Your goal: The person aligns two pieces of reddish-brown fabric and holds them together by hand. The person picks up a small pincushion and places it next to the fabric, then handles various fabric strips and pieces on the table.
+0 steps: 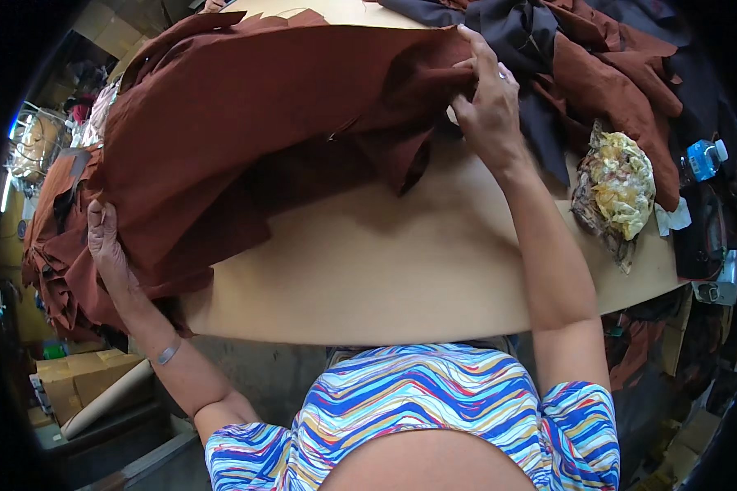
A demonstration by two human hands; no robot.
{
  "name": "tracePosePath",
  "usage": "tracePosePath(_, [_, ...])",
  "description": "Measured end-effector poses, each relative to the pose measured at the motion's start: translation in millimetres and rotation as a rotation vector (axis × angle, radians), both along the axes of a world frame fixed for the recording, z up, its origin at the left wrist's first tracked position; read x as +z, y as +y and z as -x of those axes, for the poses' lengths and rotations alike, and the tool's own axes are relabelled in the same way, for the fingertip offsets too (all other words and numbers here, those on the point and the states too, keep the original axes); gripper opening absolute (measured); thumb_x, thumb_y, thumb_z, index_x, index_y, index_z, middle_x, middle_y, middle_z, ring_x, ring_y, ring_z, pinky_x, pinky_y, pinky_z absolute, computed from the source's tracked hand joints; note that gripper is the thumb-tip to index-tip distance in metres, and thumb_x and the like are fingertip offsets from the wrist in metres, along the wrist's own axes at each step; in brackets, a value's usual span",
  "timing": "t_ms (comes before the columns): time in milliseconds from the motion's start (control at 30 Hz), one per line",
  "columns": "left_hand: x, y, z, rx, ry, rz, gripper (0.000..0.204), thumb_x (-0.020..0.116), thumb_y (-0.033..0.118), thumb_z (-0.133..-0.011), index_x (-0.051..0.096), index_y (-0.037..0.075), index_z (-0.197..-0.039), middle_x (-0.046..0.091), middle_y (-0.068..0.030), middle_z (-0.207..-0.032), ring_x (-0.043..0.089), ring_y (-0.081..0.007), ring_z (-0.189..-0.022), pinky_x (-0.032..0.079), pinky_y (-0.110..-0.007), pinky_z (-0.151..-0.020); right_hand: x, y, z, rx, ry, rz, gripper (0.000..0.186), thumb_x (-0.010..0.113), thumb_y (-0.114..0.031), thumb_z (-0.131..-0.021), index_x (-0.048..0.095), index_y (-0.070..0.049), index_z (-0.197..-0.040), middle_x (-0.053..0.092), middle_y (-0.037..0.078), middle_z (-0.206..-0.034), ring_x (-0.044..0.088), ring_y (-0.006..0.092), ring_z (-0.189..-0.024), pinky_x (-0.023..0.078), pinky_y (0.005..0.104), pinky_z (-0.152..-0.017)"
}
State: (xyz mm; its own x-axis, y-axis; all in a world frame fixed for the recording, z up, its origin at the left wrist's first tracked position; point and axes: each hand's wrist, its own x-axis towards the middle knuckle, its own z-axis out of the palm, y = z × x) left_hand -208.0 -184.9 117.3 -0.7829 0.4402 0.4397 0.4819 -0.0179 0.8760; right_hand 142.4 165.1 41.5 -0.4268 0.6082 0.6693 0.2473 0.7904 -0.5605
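Note:
A large rust-brown fabric piece (246, 123) is lifted over the tan table (401, 262). My left hand (106, 245) grips its lower left edge, beside a stack of the same brown cloth hanging off the table's left end. My right hand (487, 98) pinches the fabric's upper right corner, near a heap of dark navy and brown fabric pieces (581, 57) at the far right of the table.
A crumpled yellow-and-white patterned cloth (622, 184) lies at the table's right end. A blue-capped water bottle (704, 157) and dark items stand beyond it. Cardboard boxes (74, 376) and a pale roll sit on the floor at lower left.

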Motion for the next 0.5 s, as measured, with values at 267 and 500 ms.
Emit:
tracePosePath(267, [0, 64, -146, 0.254, 0.922, 0.271, 0.026, 0.059, 0.011, -0.084, 0.058, 0.001, -0.108, 0.061, -0.0118, -0.103, 0.057, -0.0253, -0.096, 0.044, -0.035, -0.086, -7, -73, -52, 0.206, -0.082, -0.086, 0.079, 0.06, 0.011, -0.064, 0.036, -0.012, -0.136, 0.06, 0.004, -0.084, 0.057, 0.0204, -0.086, 0.033, 0.0383, -0.096])
tracePosePath(500, [-22, 171, -229, -0.342, 0.782, 0.399, 0.037, 0.068, 0.014, -0.075, 0.057, 0.002, -0.108, 0.062, -0.0171, -0.092, 0.062, -0.0292, -0.082, 0.048, -0.035, -0.073, -4, -82, -51, 0.238, 0.004, -0.25, 0.066, 0.058, 0.013, -0.062, 0.049, -0.009, -0.125, 0.061, 0.006, -0.094, 0.059, 0.0176, -0.084, 0.035, 0.0387, -0.094])
